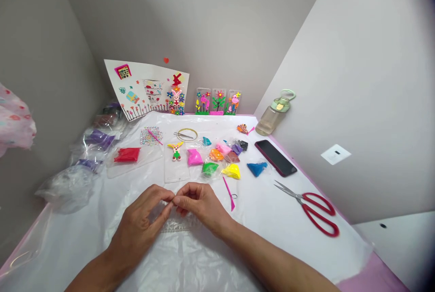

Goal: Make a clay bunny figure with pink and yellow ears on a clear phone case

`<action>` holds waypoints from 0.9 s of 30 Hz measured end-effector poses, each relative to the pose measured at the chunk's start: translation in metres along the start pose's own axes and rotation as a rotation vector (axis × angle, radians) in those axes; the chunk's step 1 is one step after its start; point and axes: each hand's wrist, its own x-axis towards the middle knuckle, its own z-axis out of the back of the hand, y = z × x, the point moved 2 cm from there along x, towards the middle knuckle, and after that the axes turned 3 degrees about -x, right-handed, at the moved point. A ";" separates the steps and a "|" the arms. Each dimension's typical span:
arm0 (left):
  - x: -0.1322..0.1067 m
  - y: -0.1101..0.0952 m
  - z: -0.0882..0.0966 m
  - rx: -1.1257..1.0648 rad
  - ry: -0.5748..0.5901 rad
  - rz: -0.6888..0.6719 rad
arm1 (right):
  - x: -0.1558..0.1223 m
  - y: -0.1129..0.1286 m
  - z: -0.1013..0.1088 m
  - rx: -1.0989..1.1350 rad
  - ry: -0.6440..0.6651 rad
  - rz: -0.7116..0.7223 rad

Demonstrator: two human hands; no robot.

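My left hand point(142, 215) and my right hand point(202, 203) meet at the fingertips above bubble wrap point(178, 225). Both are closed in a pinch; whatever lies between the fingers is too small to make out. Just beyond them, a clay rabbit point(176, 152) with yellow ears and a green outfit lies on a clear phone case point(176, 174). To its right are packets of soft clay: magenta point(195, 157), green point(210, 168), yellow point(232, 171), orange point(216, 154) and blue point(257, 169). A pink modelling tool point(229, 193) lies beside my right hand.
Red-handled scissors point(306, 206), a dark phone point(276, 158) and a water bottle point(276, 113) are on the right. Red clay point(127, 154), a rhinestone sheet point(147, 137) and plastic bags point(73, 187) lie left. Decorated cases point(219, 101) and a drawing point(136, 90) lean against the wall.
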 end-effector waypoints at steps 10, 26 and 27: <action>0.001 -0.003 -0.003 0.123 0.025 -0.047 | 0.002 -0.002 0.000 0.033 0.019 0.048; 0.004 0.013 0.015 -0.411 -0.083 0.594 | -0.001 -0.002 0.000 0.163 0.207 0.002; 0.004 0.014 0.015 -0.474 -0.078 0.611 | 0.000 -0.003 0.001 0.156 0.186 0.004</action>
